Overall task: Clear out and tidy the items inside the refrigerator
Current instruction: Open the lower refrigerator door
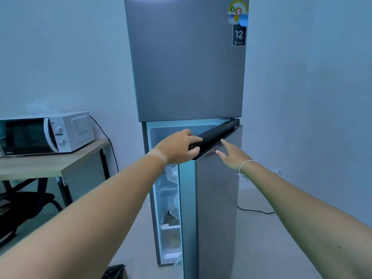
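A tall grey two-door refrigerator (pixel 187 63) stands against the wall; its upper door is shut. The lower door (pixel 217 198) is swung partly out toward me, hinged at the right. My left hand (pixel 179 146) grips the black top edge (pixel 219 132) of that door at its free end. My right hand (pixel 231 156) hovers open next to the door's front face, fingers spread, just below the top edge. Through the gap I see lit white shelves with clear plastic bags (pixel 173 204); what they hold is too blurred to tell.
A white microwave (pixel 46 133) sits on a wooden table (pixel 40 166) at the left, a black chair (pixel 26 204) under it. A black cable (pixel 255 211) runs over the floor right of the fridge. A dark object (pixel 115 271) lies on the floor near my feet.
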Demonstrator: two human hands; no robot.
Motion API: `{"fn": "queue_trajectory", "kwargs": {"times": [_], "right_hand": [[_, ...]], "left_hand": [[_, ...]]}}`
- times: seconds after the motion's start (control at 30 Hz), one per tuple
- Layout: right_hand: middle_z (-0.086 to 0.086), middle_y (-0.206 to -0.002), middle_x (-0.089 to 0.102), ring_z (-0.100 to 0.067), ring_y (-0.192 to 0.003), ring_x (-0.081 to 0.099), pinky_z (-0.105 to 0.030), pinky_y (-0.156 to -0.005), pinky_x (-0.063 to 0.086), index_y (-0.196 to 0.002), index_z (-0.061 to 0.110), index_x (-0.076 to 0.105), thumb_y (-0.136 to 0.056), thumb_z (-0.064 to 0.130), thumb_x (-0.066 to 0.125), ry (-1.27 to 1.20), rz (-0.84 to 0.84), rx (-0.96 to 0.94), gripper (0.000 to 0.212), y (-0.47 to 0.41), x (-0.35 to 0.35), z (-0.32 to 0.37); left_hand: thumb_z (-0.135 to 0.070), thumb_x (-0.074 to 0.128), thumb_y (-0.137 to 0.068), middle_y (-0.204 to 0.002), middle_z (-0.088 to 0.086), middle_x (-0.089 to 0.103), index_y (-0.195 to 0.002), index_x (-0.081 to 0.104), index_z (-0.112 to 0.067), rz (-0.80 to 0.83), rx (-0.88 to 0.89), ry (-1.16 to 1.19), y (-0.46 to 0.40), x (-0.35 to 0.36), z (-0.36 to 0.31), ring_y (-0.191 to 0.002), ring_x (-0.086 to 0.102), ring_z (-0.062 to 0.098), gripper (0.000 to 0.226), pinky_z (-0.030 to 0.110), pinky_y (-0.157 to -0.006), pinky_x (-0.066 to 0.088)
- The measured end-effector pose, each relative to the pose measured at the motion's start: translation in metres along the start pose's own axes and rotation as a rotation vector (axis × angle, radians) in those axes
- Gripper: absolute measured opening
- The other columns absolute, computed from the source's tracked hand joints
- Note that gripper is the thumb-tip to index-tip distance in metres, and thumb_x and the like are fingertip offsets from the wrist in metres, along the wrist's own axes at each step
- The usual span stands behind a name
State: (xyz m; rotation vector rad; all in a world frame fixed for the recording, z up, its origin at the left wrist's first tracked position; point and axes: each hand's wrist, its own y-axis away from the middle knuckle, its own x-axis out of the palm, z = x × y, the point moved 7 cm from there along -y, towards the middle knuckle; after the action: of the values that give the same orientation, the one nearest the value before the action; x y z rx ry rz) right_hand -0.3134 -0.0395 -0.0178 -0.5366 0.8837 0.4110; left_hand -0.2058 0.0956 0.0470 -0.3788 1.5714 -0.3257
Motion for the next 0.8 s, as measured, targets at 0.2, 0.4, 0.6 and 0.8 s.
{"fn": "queue_trajectory", "kwargs": {"times": [0.2,0.4,0.6,0.8], "right_hand": [[-0.005,-0.150,0.039,-0.023,-0.136,0.039,-0.032,-0.106,0.033,-0.147,0.019,0.027,-0.099,0.032,0.035,-0.094,-0.071,-0.007,0.050,0.059,-0.026,-0.016],[0.000,-0.131,0.055,-0.019,-0.120,0.050,-0.032,-0.108,0.036,-0.139,0.020,0.045,-0.099,0.033,0.031,-0.392,-0.188,0.060,0.044,0.116,-0.054,-0.048],[0.002,-0.131,0.057,-0.020,-0.124,0.052,-0.043,-0.108,0.041,-0.134,0.026,0.049,-0.090,0.050,0.045,-0.584,-0.273,0.108,0.051,0.162,-0.082,-0.079],[0.000,-0.136,0.052,-0.017,-0.127,0.047,-0.022,-0.094,0.036,-0.140,0.024,0.037,-0.086,0.036,0.062,-0.473,-0.383,0.205,0.060,0.183,-0.109,-0.114]], "left_hand": [[-0.040,0.045,-0.093,-0.118,0.013,0.057,-0.122,0.055,-0.006,-0.008,-0.023,0.147,0.012,0.004,-0.066,-0.109,0.055,0.029,0.046,0.039,-0.096,0.044],[-0.034,0.035,-0.098,-0.125,0.015,0.058,-0.118,0.057,-0.002,0.018,0.028,0.257,0.011,0.010,-0.125,-0.119,0.051,0.030,0.044,0.039,-0.101,0.039],[-0.027,0.028,-0.099,-0.130,0.016,0.058,-0.121,0.057,-0.001,0.073,0.101,0.371,0.004,0.016,-0.180,-0.123,0.049,0.029,0.045,0.033,-0.100,0.034],[-0.023,0.030,-0.101,-0.154,0.005,0.034,-0.145,0.034,-0.010,0.153,0.159,0.440,-0.009,0.031,-0.216,-0.144,0.027,0.019,0.046,0.025,-0.114,0.020]]}}
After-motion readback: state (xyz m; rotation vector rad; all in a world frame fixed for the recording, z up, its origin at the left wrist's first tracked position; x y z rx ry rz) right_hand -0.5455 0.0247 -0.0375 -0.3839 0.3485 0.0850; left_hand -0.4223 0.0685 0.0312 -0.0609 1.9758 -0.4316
